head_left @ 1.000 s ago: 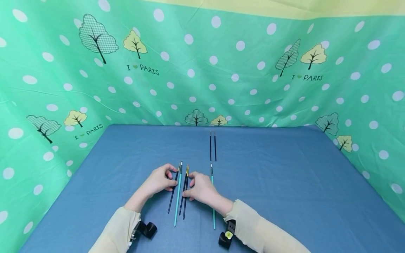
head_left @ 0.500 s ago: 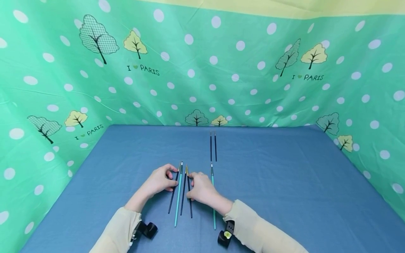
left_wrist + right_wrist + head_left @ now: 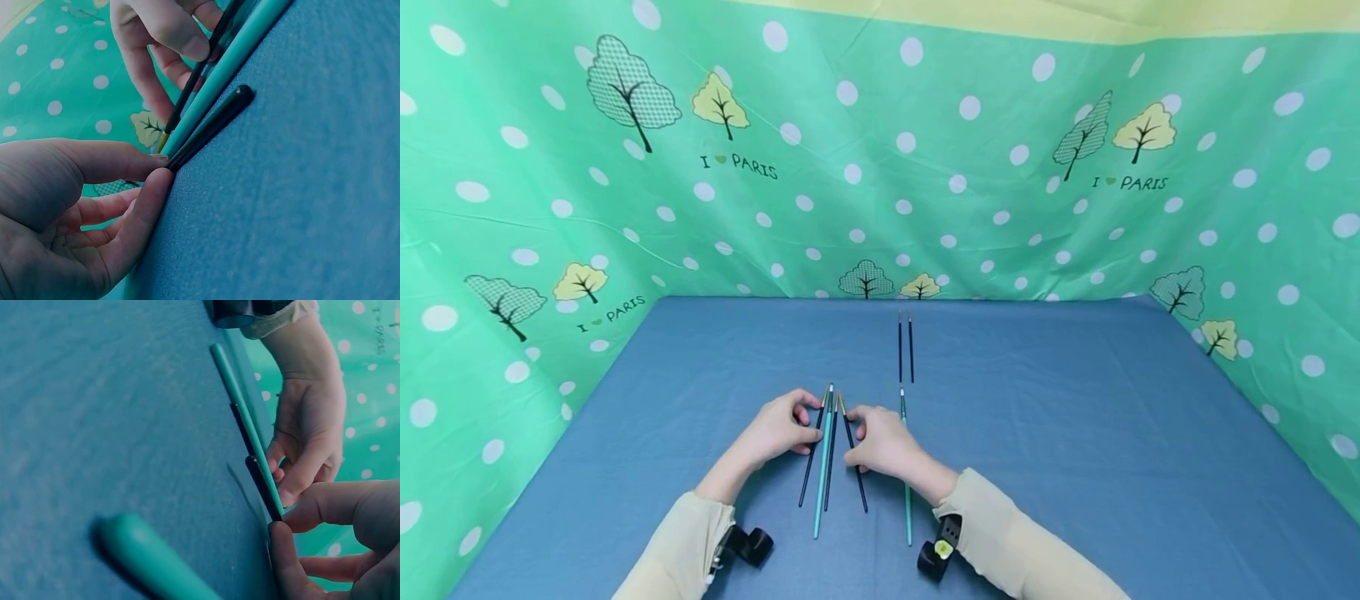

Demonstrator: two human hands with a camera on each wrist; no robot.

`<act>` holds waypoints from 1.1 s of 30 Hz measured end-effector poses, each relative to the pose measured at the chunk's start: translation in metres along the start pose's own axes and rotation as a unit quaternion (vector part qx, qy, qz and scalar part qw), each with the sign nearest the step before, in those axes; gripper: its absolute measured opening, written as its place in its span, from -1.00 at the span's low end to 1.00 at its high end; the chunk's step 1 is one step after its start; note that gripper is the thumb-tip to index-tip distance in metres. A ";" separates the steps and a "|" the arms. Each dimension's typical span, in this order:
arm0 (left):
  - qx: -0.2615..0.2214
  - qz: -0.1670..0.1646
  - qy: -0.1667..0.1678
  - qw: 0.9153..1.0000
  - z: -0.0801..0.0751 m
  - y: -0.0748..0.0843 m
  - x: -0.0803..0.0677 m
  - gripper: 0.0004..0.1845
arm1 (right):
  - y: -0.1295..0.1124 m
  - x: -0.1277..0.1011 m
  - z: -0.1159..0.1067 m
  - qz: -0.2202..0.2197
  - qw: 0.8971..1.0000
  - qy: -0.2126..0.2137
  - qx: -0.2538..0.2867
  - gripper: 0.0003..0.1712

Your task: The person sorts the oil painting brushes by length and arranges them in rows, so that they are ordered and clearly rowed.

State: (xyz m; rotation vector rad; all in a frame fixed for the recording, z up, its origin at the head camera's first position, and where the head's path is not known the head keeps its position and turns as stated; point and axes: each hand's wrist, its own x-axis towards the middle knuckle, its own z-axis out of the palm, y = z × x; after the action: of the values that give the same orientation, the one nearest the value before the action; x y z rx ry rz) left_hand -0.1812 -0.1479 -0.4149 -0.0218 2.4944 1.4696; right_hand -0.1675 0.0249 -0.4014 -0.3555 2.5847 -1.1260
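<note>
Several slim paintbrushes lie on the blue table, handles toward me. My left hand (image 3: pixel 778 429) pinches the leftmost black paintbrush (image 3: pixel 805 485) between thumb and finger, fingertips right beside a teal paintbrush (image 3: pixel 820 504). Another black paintbrush (image 3: pixel 828 485) lies close along the teal one's right side. My right hand (image 3: pixel 883 442) pinches a black paintbrush with a gold ferrule (image 3: pixel 862 493), its handle slanting out to the right while its tip leans toward the group. In the left wrist view, the rounded handle end of the left black paintbrush (image 3: pixel 240 97) points away from my fingers.
A second teal paintbrush (image 3: pixel 908 521) lies partly under my right wrist in the head view. Farther back, two black paintbrushes (image 3: pixel 900 354) lie side by side. Green dotted cloth (image 3: pixel 970 192) hangs behind and beside the blue table (image 3: pixel 1037 400).
My right hand has drawn the gold-ferruled black paintbrush away from the neighbouring black one, its handle end swinging right. That neighbour now lies closer to the teal paintbrush. My left hand stays put.
</note>
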 end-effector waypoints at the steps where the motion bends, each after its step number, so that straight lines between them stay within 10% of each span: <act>1: 0.000 0.000 0.001 1.000 0.000 0.000 0.000 -0.60 | 0.001 0.000 -0.001 0.003 1.000 -0.002 0.016 -0.33; 33: -0.006 0.009 -0.004 1.000 0.001 -0.005 0.002 -0.60 | 0.040 0.045 -0.071 0.071 0.985 0.089 0.132 -0.40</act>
State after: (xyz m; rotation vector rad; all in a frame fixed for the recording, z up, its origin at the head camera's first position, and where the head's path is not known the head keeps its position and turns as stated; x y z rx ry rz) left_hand -0.1822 -0.1493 -0.4195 0.0036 2.4857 1.4894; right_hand -0.2390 0.0836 -0.3922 -0.0108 2.5150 -1.4831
